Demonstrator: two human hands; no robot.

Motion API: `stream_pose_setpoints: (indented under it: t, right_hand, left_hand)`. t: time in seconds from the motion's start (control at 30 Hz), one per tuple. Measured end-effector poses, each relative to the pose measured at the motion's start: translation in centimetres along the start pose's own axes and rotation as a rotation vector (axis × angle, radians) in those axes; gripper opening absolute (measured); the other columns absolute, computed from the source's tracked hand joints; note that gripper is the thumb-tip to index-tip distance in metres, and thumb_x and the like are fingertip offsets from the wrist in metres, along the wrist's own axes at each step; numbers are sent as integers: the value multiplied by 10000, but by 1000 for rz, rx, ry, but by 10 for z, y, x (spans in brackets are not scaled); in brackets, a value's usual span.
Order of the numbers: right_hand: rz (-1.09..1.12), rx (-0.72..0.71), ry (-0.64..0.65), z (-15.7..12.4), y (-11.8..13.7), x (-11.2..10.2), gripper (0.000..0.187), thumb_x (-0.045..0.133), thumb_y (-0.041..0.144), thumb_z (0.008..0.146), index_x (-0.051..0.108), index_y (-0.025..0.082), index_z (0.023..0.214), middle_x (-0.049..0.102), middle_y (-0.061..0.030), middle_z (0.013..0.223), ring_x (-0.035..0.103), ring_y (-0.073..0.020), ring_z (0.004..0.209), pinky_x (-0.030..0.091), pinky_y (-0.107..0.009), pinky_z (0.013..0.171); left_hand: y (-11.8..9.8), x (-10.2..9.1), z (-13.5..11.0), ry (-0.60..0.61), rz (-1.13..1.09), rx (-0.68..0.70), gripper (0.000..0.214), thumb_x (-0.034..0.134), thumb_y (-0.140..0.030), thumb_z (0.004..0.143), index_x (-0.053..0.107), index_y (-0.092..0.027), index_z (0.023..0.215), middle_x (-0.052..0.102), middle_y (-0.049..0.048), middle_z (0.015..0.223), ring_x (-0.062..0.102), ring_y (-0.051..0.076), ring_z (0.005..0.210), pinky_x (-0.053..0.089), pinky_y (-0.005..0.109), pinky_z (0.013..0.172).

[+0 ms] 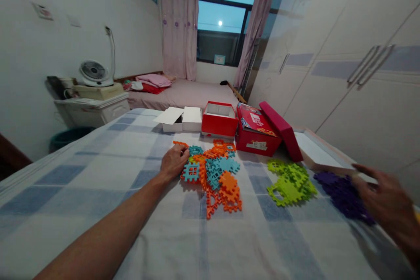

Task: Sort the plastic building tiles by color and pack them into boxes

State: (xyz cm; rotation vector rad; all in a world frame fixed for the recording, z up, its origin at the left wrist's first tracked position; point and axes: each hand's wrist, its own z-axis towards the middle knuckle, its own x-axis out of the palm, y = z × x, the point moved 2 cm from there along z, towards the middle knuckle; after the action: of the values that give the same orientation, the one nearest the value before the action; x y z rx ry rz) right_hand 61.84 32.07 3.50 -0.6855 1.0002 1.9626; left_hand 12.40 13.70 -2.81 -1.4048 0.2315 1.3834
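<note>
On the checked cloth (262, 245), the left hand (173, 160) curls its fingers by the left edge of the orange and blue pieces (229, 181), the blurry right hand (385, 197) stretches beside the purple pieces (343, 194), you can't tell if either grips anything, and the red box (244, 138) has writing (256, 119) too blurry to read.

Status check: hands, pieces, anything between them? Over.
Left hand at orange-and-blue pile. Right hand blurred at purple pieces, grip unclear. Green pieces lie between.
</note>
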Motion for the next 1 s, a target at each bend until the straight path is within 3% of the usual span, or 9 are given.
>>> stream_pose_setpoints:
  t: [0.1,0.2,0.3,0.37,0.5,0.6,0.73,0.87,1.0]
  right_hand:
    - [187,-190,197,-32,94,29,460,437,586,798,560,291,1129,570,-142,1184,572,-294,1035,464,-473,859]
    - [356,-444,431,-66,185,56,413,512,459,829,538,272,1197,542,-92,1249,525,-251,1147,430,-435,972]
    - [443,-661,571,-93,250,76,502,553,398,847,452,297,1329,454,-74,1375,444,-232,1253,374,-428,1042]
    - [438,-772,614,-104,276,89,585,621,388,808,432,313,1357,400,-74,1430,393,-251,1296,344,-448,1059]
    - [399,-789,621,-105,284,112,477,623,341,810,513,281,1270,501,-83,1338,433,-257,1245,344,-465,1029]
    - [385,-668,602,-94,264,120,275,540,298,853,586,231,1117,596,-77,1151,530,-225,1096,392,-417,961]
    - [400,-564,542,-81,240,121,193,474,234,858,612,209,991,602,-60,1043,560,-199,999,418,-369,905]
    - [425,-553,462,-79,237,125,172,476,241,864,616,196,952,587,-72,1068,545,-202,1033,410,-370,923]
    - [387,-578,415,-84,241,130,249,492,276,885,591,201,1100,558,-91,1222,479,-229,1163,357,-420,987]
  left_hand:
    - [-3,0,-3,12,-53,39,313,390,-335,859,664,-185,877,682,51,921,618,179,836,441,260,750]
    - [-7,-2,-5,28,-95,71,317,387,-328,854,662,-171,844,684,62,867,620,184,796,442,271,730]
    - [-12,-3,-7,57,-138,121,312,389,-315,847,663,-168,819,681,47,788,616,172,740,444,261,695]
    - [-15,-2,-8,87,-168,168,307,401,-319,841,668,-170,815,682,30,767,611,157,708,446,247,672]
    - [-14,3,-9,130,-261,239,291,431,-308,825,682,-171,877,695,19,819,614,145,735,451,240,701]
    - [-10,5,-7,191,-324,243,295,476,-321,801,686,-176,947,691,11,788,608,146,691,452,245,667]
    - [-8,6,-6,304,-326,304,349,579,-373,747,685,-187,1022,689,10,802,612,155,708,456,244,660]
    - [-13,7,-9,353,-353,283,463,638,-367,710,642,-174,1130,692,15,831,625,161,743,468,250,700]
    - [-18,8,-13,311,-287,234,411,609,-349,747,648,-176,1118,691,21,827,624,169,761,470,260,725]
